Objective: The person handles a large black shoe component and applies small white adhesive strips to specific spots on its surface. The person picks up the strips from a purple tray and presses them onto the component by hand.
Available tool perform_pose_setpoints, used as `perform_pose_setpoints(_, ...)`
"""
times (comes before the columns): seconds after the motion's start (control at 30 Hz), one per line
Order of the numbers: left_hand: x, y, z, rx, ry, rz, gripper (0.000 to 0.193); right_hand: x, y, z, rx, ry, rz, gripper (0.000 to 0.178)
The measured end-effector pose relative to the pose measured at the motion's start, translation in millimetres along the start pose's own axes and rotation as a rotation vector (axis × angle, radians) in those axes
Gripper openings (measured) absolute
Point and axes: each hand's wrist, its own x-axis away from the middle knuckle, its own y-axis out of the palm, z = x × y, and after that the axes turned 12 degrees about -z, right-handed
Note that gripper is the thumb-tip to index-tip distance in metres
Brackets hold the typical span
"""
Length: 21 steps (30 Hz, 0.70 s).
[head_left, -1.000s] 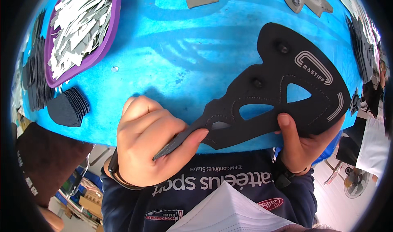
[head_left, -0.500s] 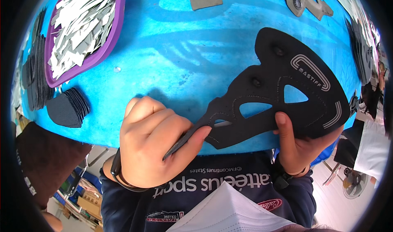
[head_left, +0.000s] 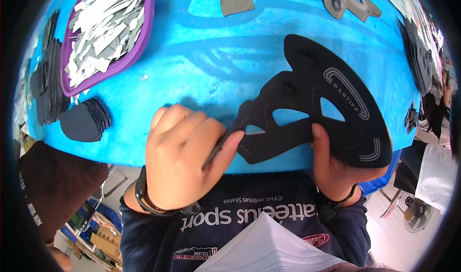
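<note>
A flat, curved black shaped panel (head_left: pixel 312 89) with stitched outlines, triangular cutouts and light grey printed stripes is held tilted above the blue table. My left hand (head_left: pixel 185 159) pinches its narrow left end between the thumb and curled fingers. At the wide right end, my right hand (head_left: pixel 333 171) grips the lower edge, thumb on top and the other fingers hidden underneath. Two round bumps show along the panel's upper part.
A purple tray (head_left: pixel 129 63) of white and grey scraps stands at the far left, near stacked black pieces (head_left: pixel 84 123). A grey panel (head_left: pixel 237 0) with round black fittings lies at the far edge. More black pieces (head_left: pixel 418 60) line the right side.
Both hands and the black panel have shifted slightly, and the panel's wide end has come a little left and turned clockwise. Both grips stay the same.
</note>
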Motion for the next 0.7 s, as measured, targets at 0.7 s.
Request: perform_pose_setpoints(0.7, 83, -27, 41, 0.889, 0.092, 0.173, 0.053, 70, -40, 6, -0.845, -0.211, 0.326, 0.028)
